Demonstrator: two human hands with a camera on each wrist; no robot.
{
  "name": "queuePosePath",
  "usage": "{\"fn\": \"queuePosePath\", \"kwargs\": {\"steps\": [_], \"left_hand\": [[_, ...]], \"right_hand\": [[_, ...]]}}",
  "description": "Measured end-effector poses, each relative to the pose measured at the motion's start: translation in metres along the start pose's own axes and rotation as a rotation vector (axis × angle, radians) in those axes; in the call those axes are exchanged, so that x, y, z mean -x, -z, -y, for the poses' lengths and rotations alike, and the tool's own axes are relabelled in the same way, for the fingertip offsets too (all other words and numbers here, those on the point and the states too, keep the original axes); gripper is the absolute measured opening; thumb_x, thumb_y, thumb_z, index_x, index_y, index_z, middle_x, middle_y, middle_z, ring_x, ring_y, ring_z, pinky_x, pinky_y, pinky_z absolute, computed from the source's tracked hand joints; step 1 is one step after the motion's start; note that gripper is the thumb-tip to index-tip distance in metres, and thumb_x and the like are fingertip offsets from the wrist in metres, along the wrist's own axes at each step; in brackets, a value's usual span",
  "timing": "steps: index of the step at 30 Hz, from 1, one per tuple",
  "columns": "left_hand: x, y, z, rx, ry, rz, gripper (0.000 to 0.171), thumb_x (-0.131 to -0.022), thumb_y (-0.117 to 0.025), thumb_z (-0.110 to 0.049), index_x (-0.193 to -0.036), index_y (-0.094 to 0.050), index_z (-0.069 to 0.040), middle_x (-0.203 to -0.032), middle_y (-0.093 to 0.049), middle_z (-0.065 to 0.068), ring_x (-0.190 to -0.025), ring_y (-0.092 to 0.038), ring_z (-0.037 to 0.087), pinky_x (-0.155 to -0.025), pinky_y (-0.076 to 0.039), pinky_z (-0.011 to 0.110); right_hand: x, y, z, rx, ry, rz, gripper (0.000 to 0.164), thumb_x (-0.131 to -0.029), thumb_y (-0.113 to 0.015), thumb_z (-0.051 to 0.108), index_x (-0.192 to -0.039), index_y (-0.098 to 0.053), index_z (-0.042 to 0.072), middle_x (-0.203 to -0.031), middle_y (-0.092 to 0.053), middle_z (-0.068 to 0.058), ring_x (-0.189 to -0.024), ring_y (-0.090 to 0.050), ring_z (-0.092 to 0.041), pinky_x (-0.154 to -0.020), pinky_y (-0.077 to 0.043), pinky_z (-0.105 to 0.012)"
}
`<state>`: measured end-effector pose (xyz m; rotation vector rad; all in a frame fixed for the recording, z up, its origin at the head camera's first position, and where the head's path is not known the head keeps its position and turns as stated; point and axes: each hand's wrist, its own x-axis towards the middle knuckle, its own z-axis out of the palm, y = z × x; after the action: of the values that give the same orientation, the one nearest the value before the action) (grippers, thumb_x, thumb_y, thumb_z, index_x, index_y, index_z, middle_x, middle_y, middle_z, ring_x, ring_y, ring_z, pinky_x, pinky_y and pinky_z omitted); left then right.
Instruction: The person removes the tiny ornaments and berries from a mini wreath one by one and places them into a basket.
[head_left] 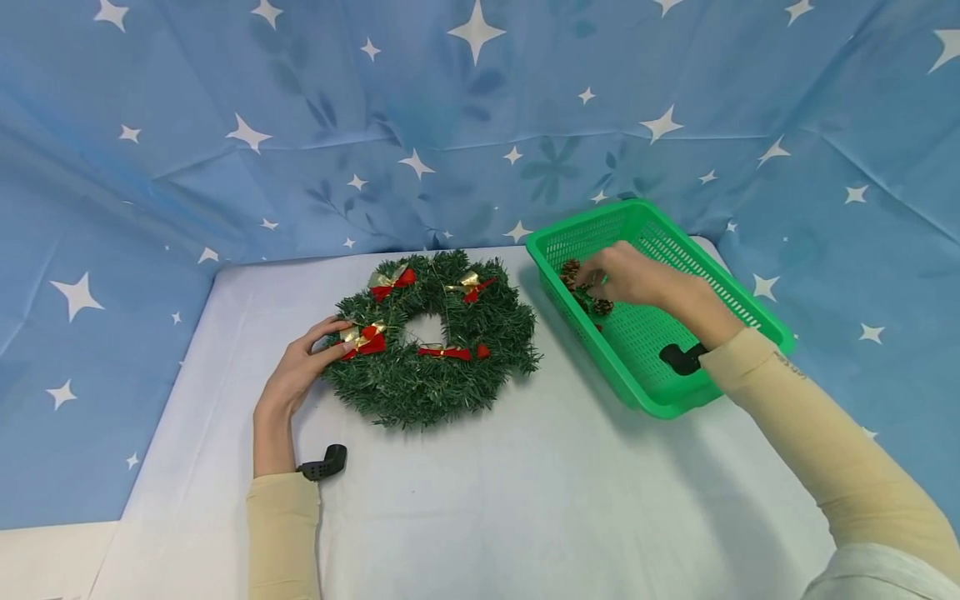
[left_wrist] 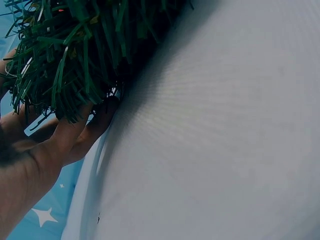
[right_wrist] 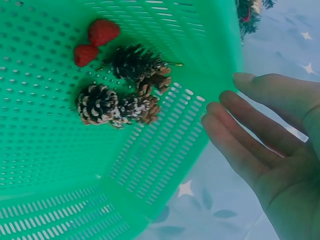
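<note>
A green Christmas wreath (head_left: 420,387) lies on the white-covered table, with several red and gold bows (head_left: 392,283) on it. My left hand (head_left: 296,367) grips its left edge, the thumb beside a bow and other fingers partly hidden by the greenery (left_wrist: 75,60). Over the left part of a green plastic basket (head_left: 633,342) is my right hand (head_left: 626,273), bent at the fingers. In the right wrist view that hand (right_wrist: 280,135) holds nothing. Brown pine cones (right_wrist: 97,104), a dark green sprig (right_wrist: 130,60) and two red berry-like pieces (right_wrist: 103,32) lie inside the basket.
The basket stands right of the wreath, with raised slotted walls. A blue star-patterned cloth (head_left: 315,183) hangs behind and beside the table (head_left: 480,517). A black wrist camera (head_left: 326,464) sticks out from the left wrist, another (head_left: 681,359) from the right.
</note>
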<state>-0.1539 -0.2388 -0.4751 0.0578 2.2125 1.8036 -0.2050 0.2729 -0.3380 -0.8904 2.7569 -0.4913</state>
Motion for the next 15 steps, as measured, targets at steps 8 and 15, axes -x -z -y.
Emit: {"fn": "queuePosePath", "kwargs": {"steps": [8, 15], "left_hand": [[-0.001, 0.000, -0.001, -0.015, 0.003, -0.003, 0.062, -0.100, -0.070, -0.035, -0.152, -0.050, -0.008, -0.174, -0.010, 0.004, -0.160, 0.005, 0.038, -0.125, -0.016, 0.065], [-0.001, 0.001, -0.001, -0.021, 0.004, 0.000, 0.063, -0.101, -0.069, -0.032, -0.154, -0.047, -0.007, -0.174, -0.008, 0.003, -0.159, 0.005, 0.040, -0.124, -0.015, 0.067]], "right_hand": [[-0.007, 0.006, 0.011, -0.002, 0.024, 0.025, 0.027, -0.087, -0.062, -0.015, -0.105, -0.077, -0.002, -0.106, -0.077, -0.018, -0.091, -0.075, -0.031, -0.077, -0.062, -0.042], [-0.012, 0.011, 0.025, 0.011, 0.020, 0.034, 0.023, -0.091, -0.066, -0.011, -0.109, -0.077, -0.003, -0.108, -0.076, -0.019, -0.095, -0.074, -0.031, -0.085, -0.061, -0.044]]}}
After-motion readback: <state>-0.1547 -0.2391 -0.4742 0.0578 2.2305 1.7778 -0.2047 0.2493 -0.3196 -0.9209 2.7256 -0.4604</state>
